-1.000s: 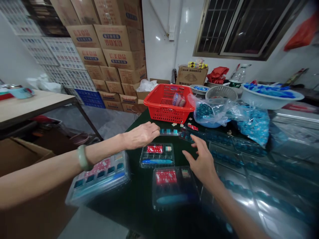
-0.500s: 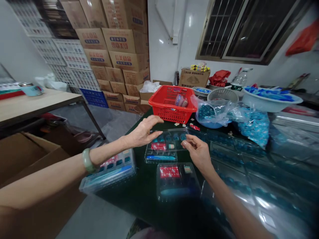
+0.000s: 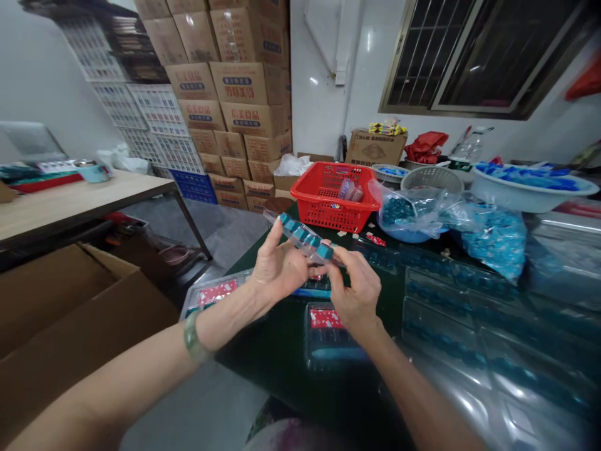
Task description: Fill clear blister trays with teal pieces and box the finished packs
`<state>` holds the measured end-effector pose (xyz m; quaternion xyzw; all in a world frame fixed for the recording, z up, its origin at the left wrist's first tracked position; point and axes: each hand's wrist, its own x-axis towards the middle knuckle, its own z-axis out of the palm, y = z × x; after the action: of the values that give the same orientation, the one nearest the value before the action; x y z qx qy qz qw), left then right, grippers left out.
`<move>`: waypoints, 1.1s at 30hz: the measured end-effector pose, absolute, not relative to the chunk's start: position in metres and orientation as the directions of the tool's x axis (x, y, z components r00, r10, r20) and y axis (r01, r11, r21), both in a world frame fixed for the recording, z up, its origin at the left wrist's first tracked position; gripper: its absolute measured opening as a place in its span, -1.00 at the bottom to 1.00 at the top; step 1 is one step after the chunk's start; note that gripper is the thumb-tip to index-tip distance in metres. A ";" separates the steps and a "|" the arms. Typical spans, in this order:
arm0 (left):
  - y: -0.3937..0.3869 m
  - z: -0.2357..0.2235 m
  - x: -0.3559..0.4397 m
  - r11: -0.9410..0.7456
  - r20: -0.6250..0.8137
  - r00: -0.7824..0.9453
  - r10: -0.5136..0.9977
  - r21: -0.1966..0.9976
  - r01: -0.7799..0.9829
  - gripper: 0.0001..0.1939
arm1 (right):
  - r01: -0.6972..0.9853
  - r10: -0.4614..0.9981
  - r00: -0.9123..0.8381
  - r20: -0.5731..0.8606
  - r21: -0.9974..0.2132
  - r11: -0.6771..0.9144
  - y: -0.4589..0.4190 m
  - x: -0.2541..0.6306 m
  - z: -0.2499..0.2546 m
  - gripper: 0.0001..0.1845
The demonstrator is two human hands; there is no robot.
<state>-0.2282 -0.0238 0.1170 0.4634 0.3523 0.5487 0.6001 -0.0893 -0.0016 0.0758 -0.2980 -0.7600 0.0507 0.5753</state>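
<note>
Fingers (image 3: 275, 257) of both hands are closed on a clear blister strip (image 3: 305, 238) with teal cells, held up above the tabletop (image 3: 277, 344): left hand (image 3: 282, 266) at its middle, right hand (image 3: 357, 291) pinching the lower end. Long axis runs diagonally, upper end pointing forward and left near the red basket (image 3: 323, 210), lower end at the right hand, cells facing up. Best to hold it by the flat clear edge, keeping pressure off the cells.
</note>
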 end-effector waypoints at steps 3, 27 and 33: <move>-0.016 0.120 -0.236 -0.070 0.082 0.108 0.991 0.991 -0.115 -0.15 | 0.343 0.499 -0.198 0.844 -0.418 0.841 -0.003 -0.089 0.076 -0.68; 0.051 0.060 -0.247 -0.408 -0.228 0.398 0.889 0.003 0.913 0.04 | 0.583 0.820 -0.332 0.466 -0.582 0.567 -0.023 0.004 0.012 -0.65; 0.057 0.041 -0.253 -0.416 -0.355 0.400 0.845 0.032 0.909 0.08 | 0.613 0.844 -0.366 0.392 -0.581 0.536 -0.021 0.009 0.003 -0.65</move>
<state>-0.2533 0.0573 0.0407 0.8292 0.5287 -0.1435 0.1108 0.0088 -0.0208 0.0025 -0.4505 -0.8086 0.1711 0.3376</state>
